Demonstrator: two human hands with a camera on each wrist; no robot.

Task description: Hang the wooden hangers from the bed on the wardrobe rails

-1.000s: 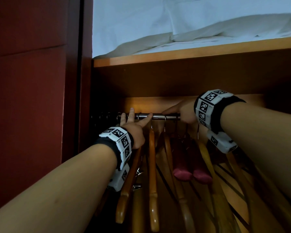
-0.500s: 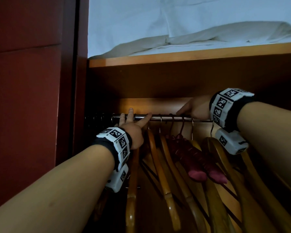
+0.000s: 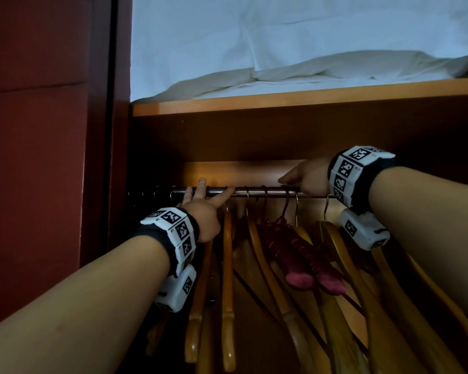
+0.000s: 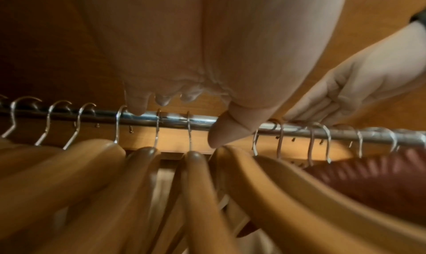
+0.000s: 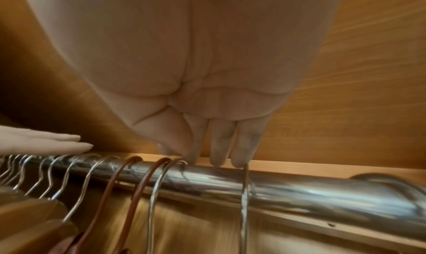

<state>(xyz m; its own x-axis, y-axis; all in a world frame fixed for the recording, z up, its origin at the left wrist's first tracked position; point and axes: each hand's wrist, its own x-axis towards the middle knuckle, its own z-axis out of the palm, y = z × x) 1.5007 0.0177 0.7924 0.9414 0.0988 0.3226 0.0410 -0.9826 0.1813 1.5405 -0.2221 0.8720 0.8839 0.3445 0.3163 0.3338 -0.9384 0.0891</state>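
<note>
A chrome wardrobe rail (image 3: 254,192) carries several wooden hangers (image 3: 227,265) on metal hooks. My left hand (image 3: 200,209) reaches up to the rail's left part; its straight fingers (image 4: 138,108) touch the rail (image 4: 173,119) and the thumb points right, just above the hangers (image 4: 196,185). My right hand (image 3: 305,176) is further right, its straight fingers (image 5: 216,155) resting on top of the rail (image 5: 299,190) among the hooks. Neither hand holds a hanger. Two dark red padded hangers (image 3: 295,255) hang between the hands on brown hooks (image 5: 129,185).
A wooden shelf (image 3: 281,101) with white bedding (image 3: 281,63) runs just above the rail. The dark red wardrobe door (image 3: 38,184) stands at the left. More wooden hangers (image 3: 362,292) hang slanted under my right wrist.
My right hand slid to the right along the rail and the hangers near it shifted right and swung. My left hand stayed at the same spot on the rail.
</note>
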